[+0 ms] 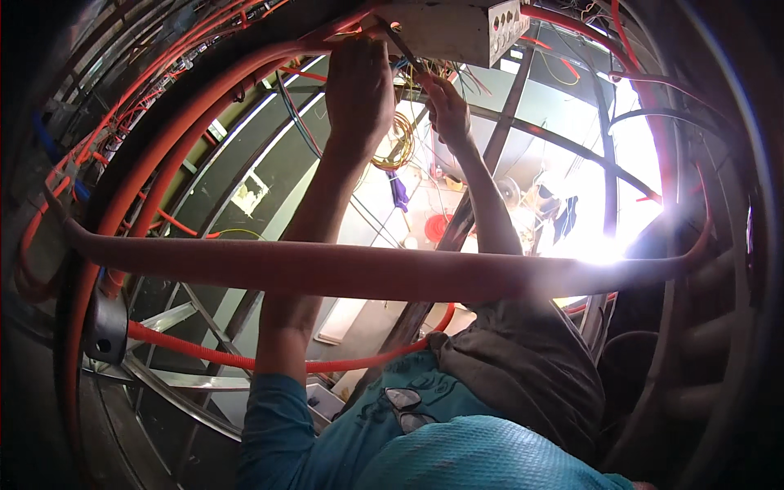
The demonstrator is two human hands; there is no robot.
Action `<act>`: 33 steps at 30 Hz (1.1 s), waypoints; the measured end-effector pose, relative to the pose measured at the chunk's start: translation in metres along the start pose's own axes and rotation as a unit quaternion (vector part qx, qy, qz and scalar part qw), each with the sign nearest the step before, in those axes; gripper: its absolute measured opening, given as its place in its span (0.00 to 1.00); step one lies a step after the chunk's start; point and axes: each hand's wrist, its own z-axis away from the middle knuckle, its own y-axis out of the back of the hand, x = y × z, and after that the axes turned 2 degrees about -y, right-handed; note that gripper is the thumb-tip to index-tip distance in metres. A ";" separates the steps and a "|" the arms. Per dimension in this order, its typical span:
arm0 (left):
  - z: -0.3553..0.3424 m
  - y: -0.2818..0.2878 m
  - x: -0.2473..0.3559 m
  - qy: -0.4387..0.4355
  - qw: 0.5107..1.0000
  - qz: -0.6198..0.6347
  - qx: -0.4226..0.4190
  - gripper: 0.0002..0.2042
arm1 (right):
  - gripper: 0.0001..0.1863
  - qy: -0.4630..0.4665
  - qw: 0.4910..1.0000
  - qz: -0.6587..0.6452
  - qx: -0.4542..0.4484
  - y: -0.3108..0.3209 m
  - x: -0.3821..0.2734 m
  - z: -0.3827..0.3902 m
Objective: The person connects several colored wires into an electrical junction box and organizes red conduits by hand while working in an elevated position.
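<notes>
At the top of the head view, my left hand point(359, 90) is raised with its fingers closed at the orange conduit point(339, 31), beside a grey metal box point(445, 31). The fingertips are partly hidden. My right hand point(447, 110) grips a tool with a long, narrow dark blade point(398, 42); its exact kind is unclear. The blade slants up and left in front of the box, its tip close to my left fingers. Below the box, thin coloured wires and a yellow wire coil point(398, 143) hang behind my hands.
A thick orange conduit point(327, 269) crosses close in front of my forearms. More orange conduits point(147, 180) curve along the left. Metal framing point(510, 114) stands behind. Bright light point(604, 237) glares at the right. Glasses point(404, 400) hang on my teal shirt.
</notes>
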 end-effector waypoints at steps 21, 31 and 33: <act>-0.031 -0.049 -0.025 -0.141 0.925 -0.338 -0.104 0.03 | 0.19 0.111 0.975 0.178 0.077 -0.005 0.002 -0.011; -0.030 -0.053 -0.029 -0.142 0.912 -0.372 -0.099 0.06 | 0.18 0.103 0.973 0.195 0.064 0.003 0.013 -0.012; -0.031 -0.052 -0.028 -0.143 0.913 -0.368 -0.099 0.05 | 0.18 0.069 0.984 0.154 0.055 0.002 0.011 -0.015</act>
